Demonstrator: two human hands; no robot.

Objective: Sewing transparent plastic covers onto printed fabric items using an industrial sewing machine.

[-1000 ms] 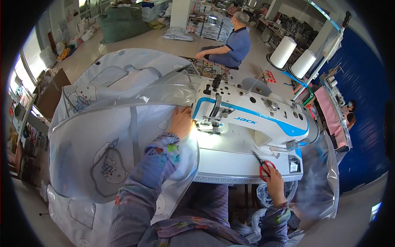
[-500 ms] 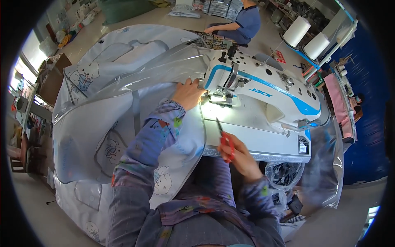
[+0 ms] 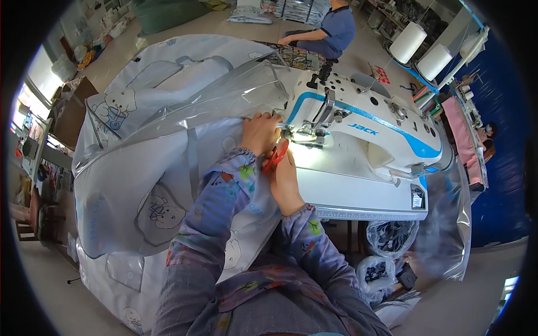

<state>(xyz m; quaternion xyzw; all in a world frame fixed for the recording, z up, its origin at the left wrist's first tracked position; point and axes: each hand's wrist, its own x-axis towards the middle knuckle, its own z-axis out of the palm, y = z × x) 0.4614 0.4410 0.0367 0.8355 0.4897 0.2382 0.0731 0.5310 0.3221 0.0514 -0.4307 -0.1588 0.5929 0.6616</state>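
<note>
My right hand (image 3: 284,180) grips a pair of scissors by the red handles (image 3: 276,155), its blades up against the edge of the cloth beside the sewing machine's needle area; the blade tips are hard to make out. Next to it, my left hand (image 3: 260,133) is closed on the edge of the pale grey fabric (image 3: 134,179), which is printed with white cartoon animals and trimmed in grey binding. Clear plastic sheeting (image 3: 224,92) lies along that fabric. The white and blue sewing machine (image 3: 364,120) stands just right of both hands, its lamp lighting the needle plate.
White thread cones (image 3: 406,43) stand on a rack at the upper right. Below the machine bed (image 3: 364,193) hang clear bags of dark scraps (image 3: 391,238). Another person (image 3: 338,28) in a blue shirt sits beyond the machine. A cardboard box (image 3: 75,115) stands at the left.
My right hand has brought the scissors up and left, from over the front of the machine bed to the cloth edge by my left hand. The left hand stays on the fabric.
</note>
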